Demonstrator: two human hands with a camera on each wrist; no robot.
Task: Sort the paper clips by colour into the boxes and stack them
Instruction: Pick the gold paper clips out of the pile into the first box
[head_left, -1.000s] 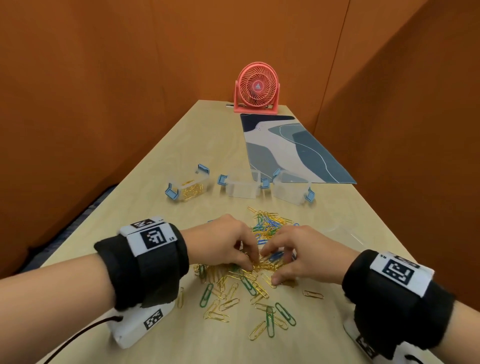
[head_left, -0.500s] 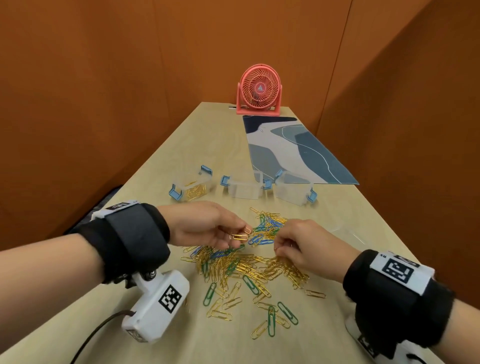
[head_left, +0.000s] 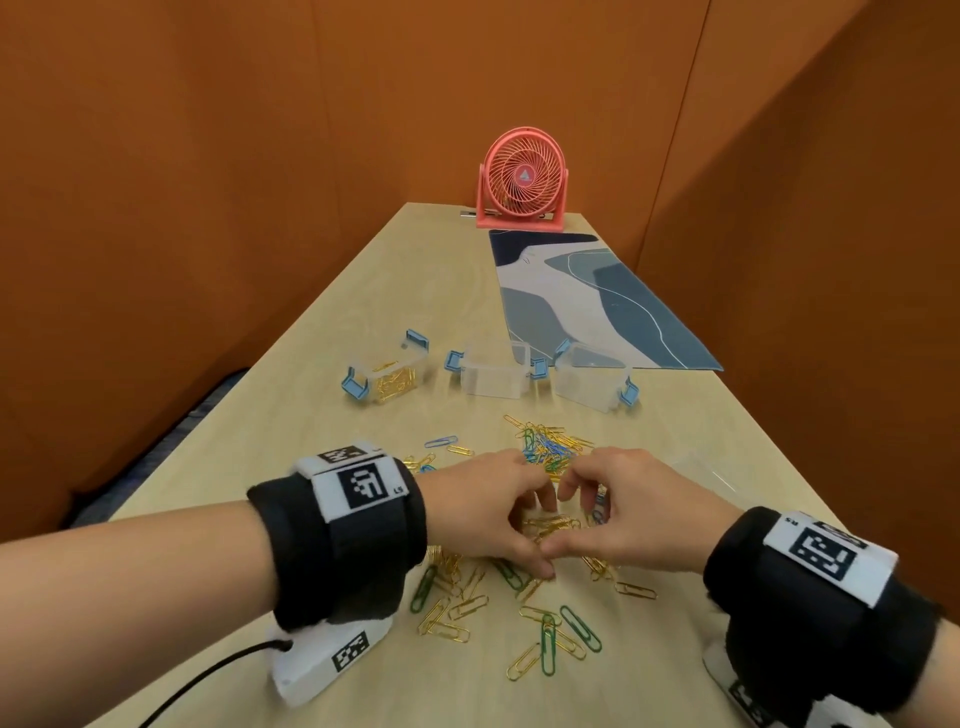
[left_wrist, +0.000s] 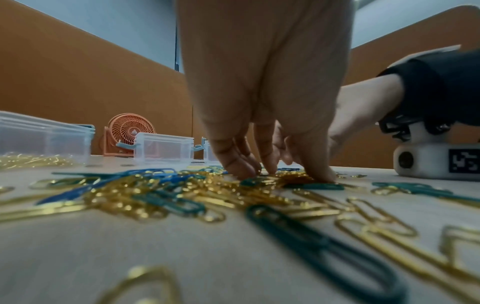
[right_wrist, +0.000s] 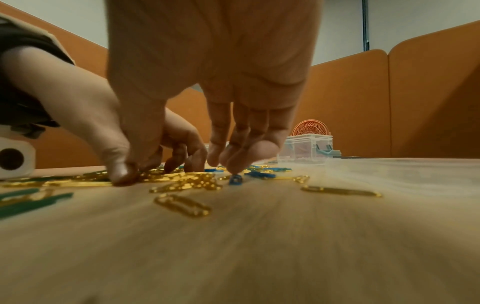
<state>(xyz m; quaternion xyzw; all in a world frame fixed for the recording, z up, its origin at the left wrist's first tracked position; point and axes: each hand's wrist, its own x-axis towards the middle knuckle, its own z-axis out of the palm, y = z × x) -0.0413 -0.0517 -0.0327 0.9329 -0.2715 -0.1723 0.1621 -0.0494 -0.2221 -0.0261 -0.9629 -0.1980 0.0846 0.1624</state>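
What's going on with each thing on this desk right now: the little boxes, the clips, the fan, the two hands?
Left box: lid off, gold clips inside.
Middle box: open, looks empty.
Right box: open, looks empty.
Paper clips: gold, green and blue, mixed loose on the table.
Left hand: fingertips down in the gold clips; grip unclear.
Right hand: fingertips down in the pile, thumb meeting the left thumb.
Fan: upright at the far end; running or not, cannot tell.
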